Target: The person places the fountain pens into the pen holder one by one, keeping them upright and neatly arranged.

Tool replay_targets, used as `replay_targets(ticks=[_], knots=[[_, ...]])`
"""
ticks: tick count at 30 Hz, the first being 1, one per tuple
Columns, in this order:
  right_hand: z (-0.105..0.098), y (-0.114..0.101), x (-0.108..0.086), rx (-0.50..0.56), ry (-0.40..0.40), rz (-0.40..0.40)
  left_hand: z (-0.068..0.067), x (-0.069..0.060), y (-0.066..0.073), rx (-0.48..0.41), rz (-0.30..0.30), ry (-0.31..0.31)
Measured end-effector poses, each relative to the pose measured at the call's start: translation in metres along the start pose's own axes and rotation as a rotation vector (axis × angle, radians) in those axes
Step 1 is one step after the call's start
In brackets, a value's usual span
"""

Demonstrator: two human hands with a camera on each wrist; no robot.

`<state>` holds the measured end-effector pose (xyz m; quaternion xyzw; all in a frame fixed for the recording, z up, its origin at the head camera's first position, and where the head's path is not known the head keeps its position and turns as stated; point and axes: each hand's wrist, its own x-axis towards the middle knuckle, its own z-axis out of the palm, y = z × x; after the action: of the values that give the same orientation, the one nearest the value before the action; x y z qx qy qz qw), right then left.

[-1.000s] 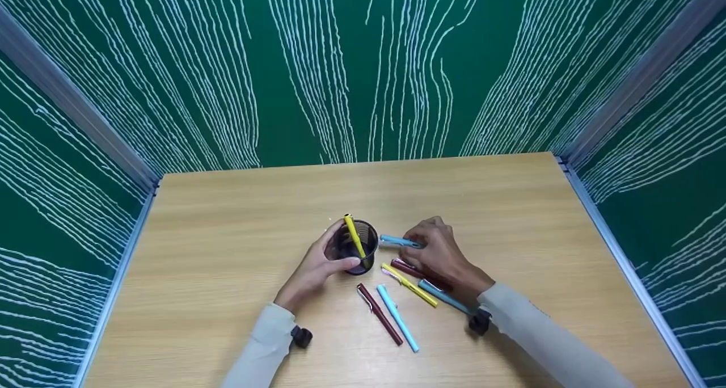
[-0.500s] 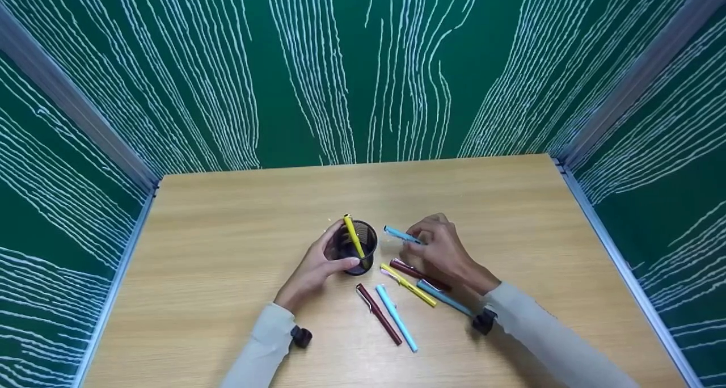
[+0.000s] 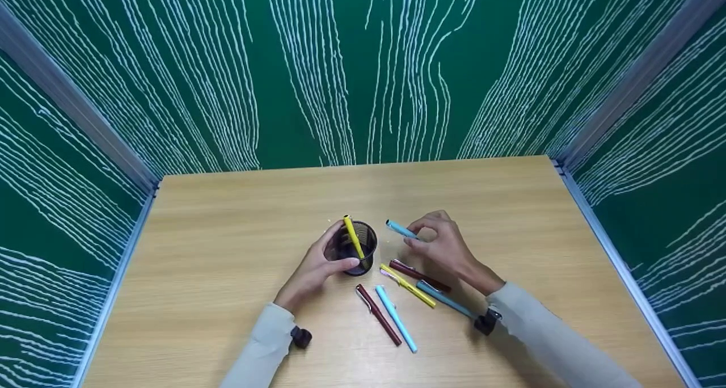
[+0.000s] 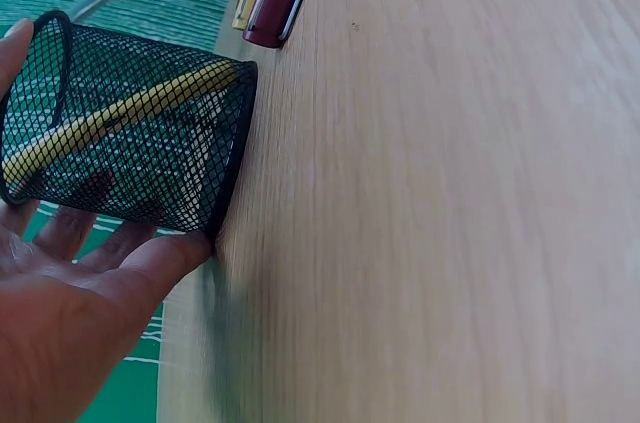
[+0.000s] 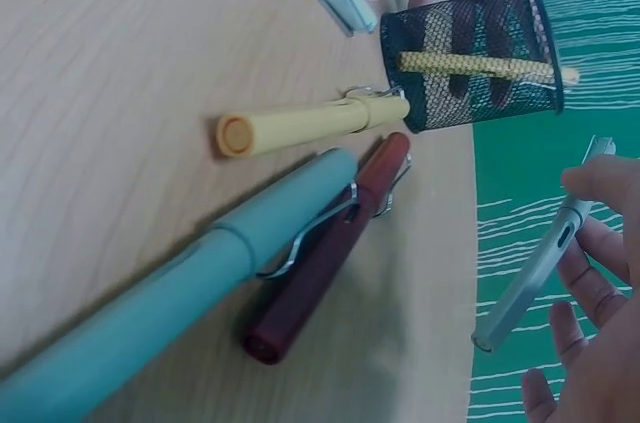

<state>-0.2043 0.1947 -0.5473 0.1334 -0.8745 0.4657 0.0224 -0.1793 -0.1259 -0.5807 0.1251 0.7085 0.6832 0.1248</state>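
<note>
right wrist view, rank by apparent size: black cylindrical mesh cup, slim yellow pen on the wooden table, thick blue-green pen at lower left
1. Blue-green pen, probably enlarged by nearness
2. Black mesh cup
3. Slim yellow pen on the table

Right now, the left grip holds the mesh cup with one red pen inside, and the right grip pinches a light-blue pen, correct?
Not quite: the one pen inside the mesh cup is yellow, not red, as the head view shows. The rest stands.

Head view high, facing down, wrist views close — sharing mesh cup (image 4: 130,135)
</note>
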Motion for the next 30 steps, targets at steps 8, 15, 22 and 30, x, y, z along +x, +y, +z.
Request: replay_targets(ticks=[8, 15, 22, 30], knots=[[-0.005, -0.013, -0.002, 0.023, 0.005, 0.047, 0.000, 0.000, 0.001, 0.004, -0.006, 0.003], [-0.007, -0.021, -0.002, 0.043, 0.019, 0.036, 0.001, 0.000, 0.001, 0.002, 0.001, 0.004], [-0.008, -0.030, -0.002, 0.079, 0.025, 0.030, 0.001, 0.000, 0.001, 0.004, 0.008, 0.006], [-0.011, -0.040, -0.002, 0.117, 0.041, 0.014, 0.001, 0.000, 0.000, -0.012, 0.016, 0.000]])
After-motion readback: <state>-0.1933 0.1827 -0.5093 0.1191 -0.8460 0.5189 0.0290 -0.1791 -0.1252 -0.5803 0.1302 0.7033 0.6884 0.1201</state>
